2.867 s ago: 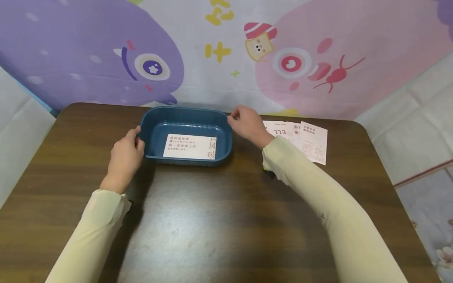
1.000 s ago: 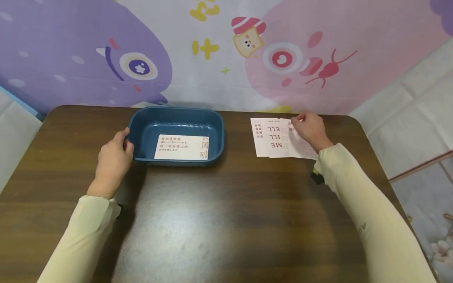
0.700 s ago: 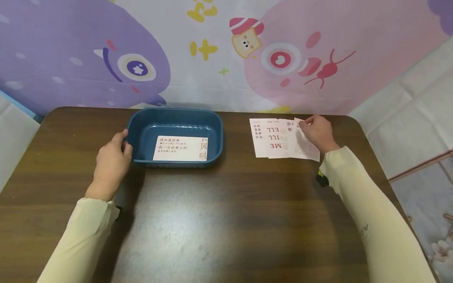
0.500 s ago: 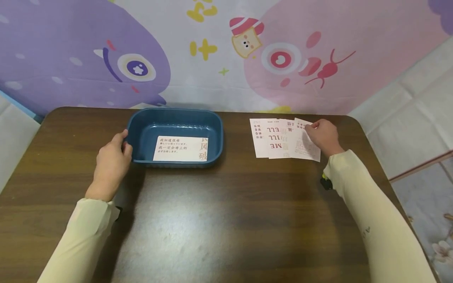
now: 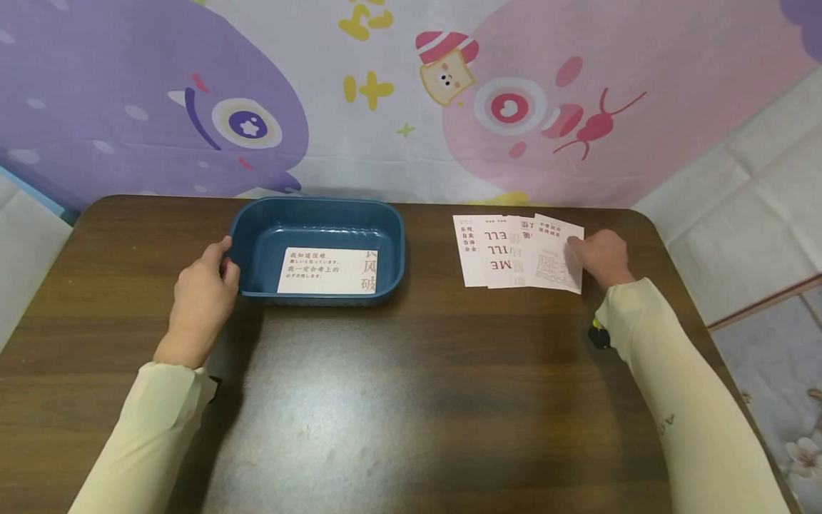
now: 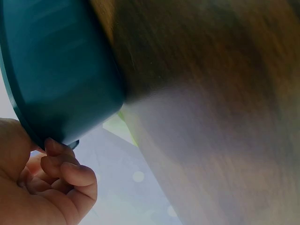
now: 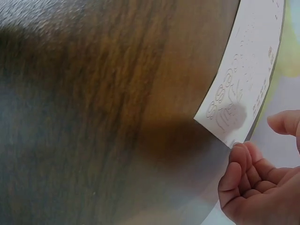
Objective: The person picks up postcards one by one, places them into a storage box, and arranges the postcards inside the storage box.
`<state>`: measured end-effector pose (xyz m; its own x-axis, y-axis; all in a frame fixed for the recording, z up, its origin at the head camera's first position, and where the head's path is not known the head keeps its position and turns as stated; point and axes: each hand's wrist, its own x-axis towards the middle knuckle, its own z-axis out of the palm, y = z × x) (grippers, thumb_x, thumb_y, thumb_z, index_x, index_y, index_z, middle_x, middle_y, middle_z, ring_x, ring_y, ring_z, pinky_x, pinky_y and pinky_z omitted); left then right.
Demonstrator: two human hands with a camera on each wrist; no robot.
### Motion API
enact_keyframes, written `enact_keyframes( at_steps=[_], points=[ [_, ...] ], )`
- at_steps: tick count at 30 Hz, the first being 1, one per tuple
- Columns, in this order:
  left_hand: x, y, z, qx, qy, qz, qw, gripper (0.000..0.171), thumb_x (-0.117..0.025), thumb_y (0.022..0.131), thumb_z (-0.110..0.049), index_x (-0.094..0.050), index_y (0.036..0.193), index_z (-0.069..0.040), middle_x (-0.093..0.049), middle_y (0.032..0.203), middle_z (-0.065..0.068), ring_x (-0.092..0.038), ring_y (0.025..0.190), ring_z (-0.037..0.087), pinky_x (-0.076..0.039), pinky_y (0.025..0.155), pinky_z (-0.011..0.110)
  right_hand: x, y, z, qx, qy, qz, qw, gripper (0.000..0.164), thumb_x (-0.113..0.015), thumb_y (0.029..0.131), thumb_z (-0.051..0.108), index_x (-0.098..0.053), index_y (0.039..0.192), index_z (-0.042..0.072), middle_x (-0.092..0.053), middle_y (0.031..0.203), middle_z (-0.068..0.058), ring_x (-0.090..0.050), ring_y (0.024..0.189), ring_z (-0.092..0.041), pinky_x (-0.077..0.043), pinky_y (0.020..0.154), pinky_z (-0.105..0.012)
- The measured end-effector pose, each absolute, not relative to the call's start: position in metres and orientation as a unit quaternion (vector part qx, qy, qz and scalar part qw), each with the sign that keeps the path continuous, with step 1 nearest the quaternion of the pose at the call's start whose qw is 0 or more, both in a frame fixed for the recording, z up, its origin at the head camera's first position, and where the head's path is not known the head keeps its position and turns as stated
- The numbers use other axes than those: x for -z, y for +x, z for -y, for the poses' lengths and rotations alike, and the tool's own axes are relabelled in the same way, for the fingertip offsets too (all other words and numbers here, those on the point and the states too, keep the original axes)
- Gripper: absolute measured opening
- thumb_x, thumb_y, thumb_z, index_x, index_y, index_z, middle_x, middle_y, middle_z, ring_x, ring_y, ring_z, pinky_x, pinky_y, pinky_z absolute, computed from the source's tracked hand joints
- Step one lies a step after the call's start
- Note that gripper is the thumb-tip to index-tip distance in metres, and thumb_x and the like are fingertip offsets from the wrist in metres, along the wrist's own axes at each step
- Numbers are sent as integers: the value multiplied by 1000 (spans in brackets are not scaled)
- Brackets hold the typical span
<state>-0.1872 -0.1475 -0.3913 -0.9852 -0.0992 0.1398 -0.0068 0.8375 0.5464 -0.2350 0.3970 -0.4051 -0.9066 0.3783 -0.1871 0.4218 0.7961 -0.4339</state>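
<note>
My left hand (image 5: 202,296) pinches the left rim of a deep blue rectangular dish (image 5: 321,214). In the left wrist view its curled fingers (image 6: 77,176) sit under the rim, and the dish wall (image 6: 65,70) rises beside them. A white printed card (image 5: 321,264) lies in the dish. At the right, several printed cards (image 5: 475,271) overlap in a fan. My right hand (image 5: 604,257) is at the right edge of the top card (image 5: 551,260). In the right wrist view the fingertips (image 7: 239,150) meet that card's corner, with the thumb (image 7: 283,123) held apart from them.
Both stand on a brown wooden table (image 5: 411,400) with rounded corners. A cartoon-printed cloth (image 5: 385,157) hangs right behind it. Tile-patterned material (image 5: 751,221) borders the table's right side.
My right hand has gone from the dish's right rim across to the cards, then slid rightward to the top card's edge, uncovering its print. My left hand has stayed on the dish.
</note>
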Motion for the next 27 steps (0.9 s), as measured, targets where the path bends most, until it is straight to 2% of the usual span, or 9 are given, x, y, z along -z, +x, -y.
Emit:
enact_keyframes(
  at_steps=[2,5,9,13,17,21,27],
  points=[
    [391,-187,147,284,28,955,80,47,-37,93,-7,-48,135,9,-56,127,39,-47,75,45,-42,70,62,404,-234,-397,242,225,-942,64,55,-42,88,30,-59,104,-20,-59,107,-35,-49,90,-39,-47,82,-53],
    [391,-187,147,284,29,955,78,47,-37,93,-7,-48,135,9,-55,128,39,-47,76,45,-42,71,62,403,-230,-399,252,231,-937,65,50,-43,85,27,-58,99,-19,-55,98,-29,-44,83,-37,-43,70,-46],
    [391,-186,147,283,30,956,74,47,-37,92,-7,-48,135,9,-56,127,39,-48,76,45,-42,72,63,406,-227,-400,266,233,-933,67,51,-46,84,27,-56,102,-19,-53,95,-28,-45,82,-37,-40,64,-41],
    [391,-186,147,283,31,956,74,47,-37,92,-7,-48,135,10,-56,126,40,-47,76,45,-42,71,62,409,-230,-398,266,253,-927,82,62,-47,86,33,-52,114,-22,-54,106,-31,-47,89,-38,-47,77,-50],
    [391,-187,147,284,31,955,76,47,-37,93,-7,-48,135,10,-57,124,41,-47,75,45,-42,71,62,409,-232,-394,259,250,-930,75,70,-53,88,40,-51,119,-23,-56,113,-34,-47,93,-38,-46,92,-57],
    [391,-188,147,283,30,955,80,47,-37,93,-7,-48,135,9,-56,125,41,-48,76,46,-42,72,64,408,-232,-391,253,247,-932,73,70,-58,87,39,-53,118,-23,-58,110,-33,-48,90,-37,-47,90,-56],
    [391,-189,147,282,29,955,86,46,-38,93,-7,-49,135,9,-56,126,39,-49,76,47,-42,73,65,408,-233,-391,253,250,-932,73,68,-59,87,36,-52,119,-23,-59,110,-34,-49,90,-37,-48,91,-57]
  ],
)
